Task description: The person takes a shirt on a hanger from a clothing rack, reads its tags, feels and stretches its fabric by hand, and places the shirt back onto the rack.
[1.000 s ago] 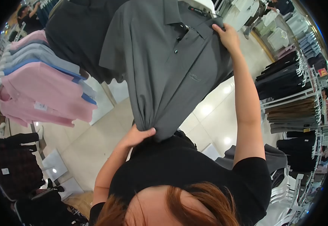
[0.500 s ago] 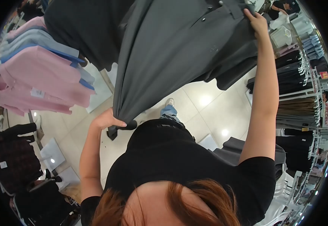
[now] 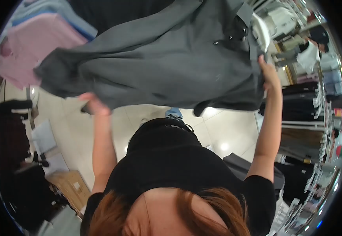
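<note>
A dark grey button-up shirt (image 3: 171,67) is stretched sideways in front of me, with its buttons and collar edge toward the right. My right hand (image 3: 271,76) is closed on the shirt's right edge, below the collar, thumb on the near side. A white curved piece (image 3: 261,31), perhaps a hanger, shows beside the collar. At the lower left edge of the shirt is my left hand (image 3: 95,104), smeared by motion. Whether its fingers grip the cloth does not show clearly. A small dark bit of cloth hangs beside that hand.
Pink (image 3: 41,39) and blue shirts hang at the upper left. Dark clothes (image 3: 6,129) hang at the left, above a cardboard box (image 3: 70,188). Racks of trousers (image 3: 300,143) line the right side. Another person (image 3: 316,47) holding white cloth is at the upper right.
My left hand has moved up and left from the bunched cloth it gripped. The shirt has swung out leftward and spread wide. My right hand is a little lower, still on the edge.
</note>
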`<state>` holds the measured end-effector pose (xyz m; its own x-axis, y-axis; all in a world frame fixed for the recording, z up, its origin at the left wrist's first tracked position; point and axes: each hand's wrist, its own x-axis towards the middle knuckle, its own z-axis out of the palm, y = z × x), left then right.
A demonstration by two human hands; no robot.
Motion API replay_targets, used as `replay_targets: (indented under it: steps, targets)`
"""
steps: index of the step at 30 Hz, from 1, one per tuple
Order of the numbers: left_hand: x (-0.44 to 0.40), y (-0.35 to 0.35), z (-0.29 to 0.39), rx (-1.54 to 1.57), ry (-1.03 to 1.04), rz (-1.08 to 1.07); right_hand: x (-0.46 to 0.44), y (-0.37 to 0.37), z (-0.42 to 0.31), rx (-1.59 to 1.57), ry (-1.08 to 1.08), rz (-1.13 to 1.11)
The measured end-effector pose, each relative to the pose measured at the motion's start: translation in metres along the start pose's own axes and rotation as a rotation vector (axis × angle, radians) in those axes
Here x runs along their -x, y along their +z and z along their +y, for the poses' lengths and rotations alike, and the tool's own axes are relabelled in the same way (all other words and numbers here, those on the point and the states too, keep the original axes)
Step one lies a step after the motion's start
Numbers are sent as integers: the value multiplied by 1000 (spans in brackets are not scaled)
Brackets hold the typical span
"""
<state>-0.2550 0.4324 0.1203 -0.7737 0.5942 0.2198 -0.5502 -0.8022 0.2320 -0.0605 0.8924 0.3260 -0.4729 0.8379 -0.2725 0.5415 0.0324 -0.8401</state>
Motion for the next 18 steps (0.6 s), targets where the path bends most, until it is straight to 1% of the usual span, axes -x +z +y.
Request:
replay_targets:
  steps: [1,2,3,4,5,9,13,16,18]
  targets:
    - [-6,16,-29,-313,-64,288,-4,15,26,-228,19,-230]
    - [-18,41,-59,-617,-143,585,11,34,34,-269,99,-347]
    - [-37,79,-76,-393,-239,515,22,49,45,-262,177,-436]
    - [-44,57,-79,-169,-336,428,35,63,49,-248,187,-489]
    - [-48,62,-77,-63,-377,387,40,74,57,-243,192,-465]
    - [-44,80,-71,93,-306,318,38,90,81,-237,228,-384]
    - [-38,90,-76,183,-294,158,40,94,90,-278,252,-406]
    - [-37,96,-83,220,-310,180,37,94,98,-274,240,-427]
    - [-35,102,-84,205,-296,234,37,96,97,-262,246,-447]
